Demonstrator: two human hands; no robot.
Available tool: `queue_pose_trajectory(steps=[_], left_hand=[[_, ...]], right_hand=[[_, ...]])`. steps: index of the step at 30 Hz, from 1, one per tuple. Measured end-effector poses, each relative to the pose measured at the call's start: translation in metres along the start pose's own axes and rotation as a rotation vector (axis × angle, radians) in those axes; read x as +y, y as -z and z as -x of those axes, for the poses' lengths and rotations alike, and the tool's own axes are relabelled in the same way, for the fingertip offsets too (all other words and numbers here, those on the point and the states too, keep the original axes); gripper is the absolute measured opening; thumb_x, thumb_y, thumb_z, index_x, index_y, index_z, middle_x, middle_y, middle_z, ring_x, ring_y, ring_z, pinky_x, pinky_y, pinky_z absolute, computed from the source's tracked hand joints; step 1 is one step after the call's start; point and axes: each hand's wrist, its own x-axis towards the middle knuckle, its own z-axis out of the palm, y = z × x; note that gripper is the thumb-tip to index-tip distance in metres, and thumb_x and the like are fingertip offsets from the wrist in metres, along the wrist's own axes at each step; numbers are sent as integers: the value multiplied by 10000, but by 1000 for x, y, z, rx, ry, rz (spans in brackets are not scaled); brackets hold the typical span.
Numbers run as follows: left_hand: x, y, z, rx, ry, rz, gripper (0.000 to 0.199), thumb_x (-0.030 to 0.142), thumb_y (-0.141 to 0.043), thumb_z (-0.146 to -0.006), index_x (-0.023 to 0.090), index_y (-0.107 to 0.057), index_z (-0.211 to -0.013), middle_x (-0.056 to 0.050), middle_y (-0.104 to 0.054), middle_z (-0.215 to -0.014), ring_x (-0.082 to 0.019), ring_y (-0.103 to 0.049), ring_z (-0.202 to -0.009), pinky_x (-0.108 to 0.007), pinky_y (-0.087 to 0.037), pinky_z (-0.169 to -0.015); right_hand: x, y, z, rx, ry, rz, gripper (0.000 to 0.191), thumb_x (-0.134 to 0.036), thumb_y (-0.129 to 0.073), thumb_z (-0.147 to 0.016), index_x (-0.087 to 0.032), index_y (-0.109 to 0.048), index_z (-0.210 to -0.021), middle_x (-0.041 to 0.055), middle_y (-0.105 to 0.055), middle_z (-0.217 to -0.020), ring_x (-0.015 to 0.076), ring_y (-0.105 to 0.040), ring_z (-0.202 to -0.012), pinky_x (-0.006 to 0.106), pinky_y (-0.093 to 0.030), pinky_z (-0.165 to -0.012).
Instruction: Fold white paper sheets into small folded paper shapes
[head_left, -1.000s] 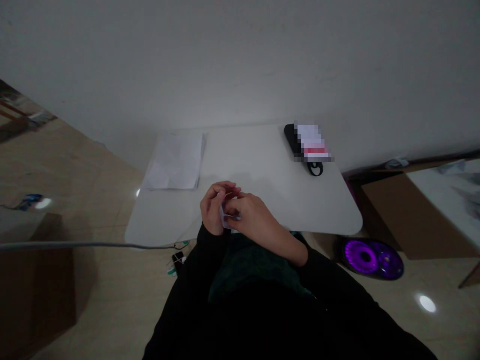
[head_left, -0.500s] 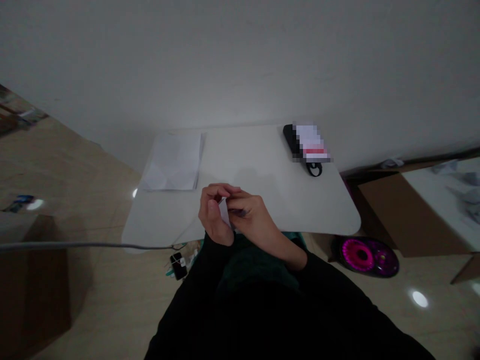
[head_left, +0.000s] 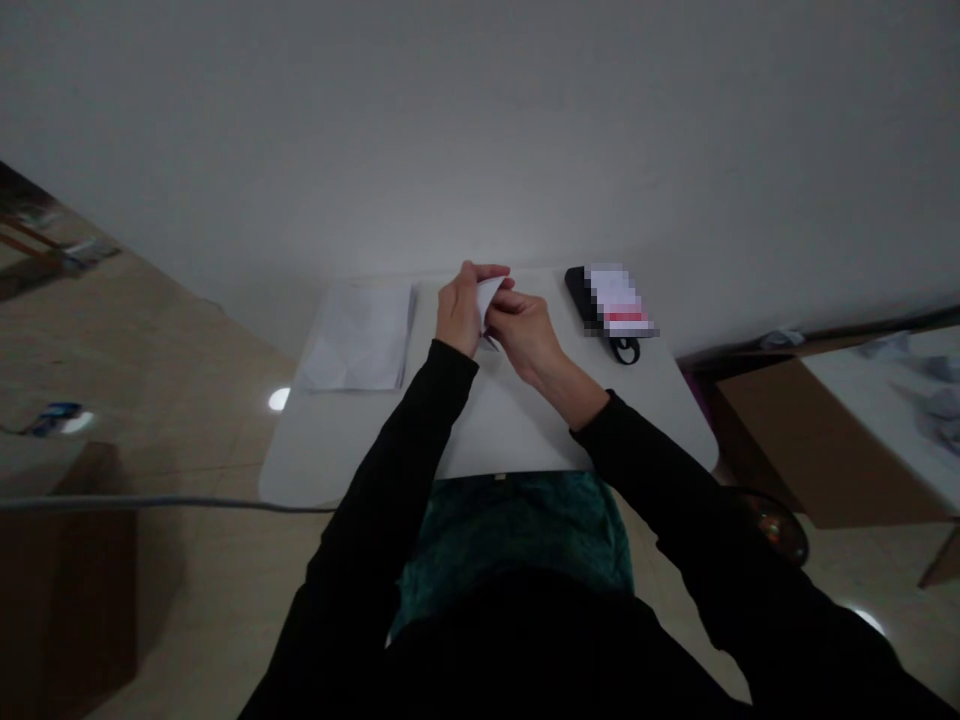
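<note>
Black sleeves (head_left: 390,500) reach forward over a teal-green garment (head_left: 510,540) at the near edge of a white round-cornered table (head_left: 480,430); the left hand (head_left: 459,310) and right hand (head_left: 525,335) are raised above the table's far half, close together and curled, pinching a folded white paper (head_left: 489,298) between fingers and thumbs; its pale point juts up between them, while the exact folds are hidden by the fingers; the sheet looks light, thin and soft, likely to crease or spring open, so it seems best held by pinching along its folded edges; a stack of white paper sheets (head_left: 356,335) lies on the table, left of the hands; a flat black device (head_left: 579,295), partly covered by a blurred white-and-red item (head_left: 619,300), lies at the table's far right, with a small black loop (head_left: 625,350) beside it; a cardboard box (head_left: 817,450) stands right of the table; a grey cable (head_left: 150,505) runs left of it; a plain white wall (head_left: 480,130) rises behind it.
</note>
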Motion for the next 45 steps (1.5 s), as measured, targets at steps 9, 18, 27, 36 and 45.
queue_pose_trajectory(steps=[9,18,27,36,45], left_hand=[[-49,14,-6,-204,-84,-149,718,783,-310,-888,192,-678,-1065,-107,-727,-937,-240,-697,-912,-434,-536,-902],[-66,11,6,-109,-140,-239,672,748,-400,-884,189,-572,-1215,-133,-667,-1143,-239,-657,-1051,-419,-500,-978],[-77,-2,17,-117,-186,-312,604,643,-346,-959,228,-446,-1385,-145,-500,-1464,-242,-501,-1355,-434,-350,-1171],[-65,1,15,-192,-239,-331,524,601,-340,-972,209,-502,-1279,-140,-591,-1313,-237,-545,-1272,-435,-375,-1139],[-73,6,0,-98,8,-67,531,664,-368,-917,207,-622,-1010,-110,-704,-1047,-254,-668,-1075,-445,-504,-1004]], right_hand=[[30,26,-20,-6,-157,21,29,-187,-681,-630,-177,-658,-645,-44,-581,-653,85,-491,-572,259,-374,-567],[44,30,-27,259,192,299,167,-210,-649,-692,-187,-557,-554,-29,-504,-683,100,-465,-651,251,-388,-601],[51,28,-21,403,116,96,52,-222,-639,-682,-186,-619,-651,-23,-566,-745,106,-526,-721,245,-445,-672],[47,33,-27,342,-207,-157,101,-184,-683,-683,-192,-603,-622,-42,-574,-614,91,-520,-574,253,-449,-604],[42,30,-22,264,-137,-14,60,-205,-717,-638,-169,-675,-660,-36,-582,-615,98,-516,-574,248,-398,-554]])
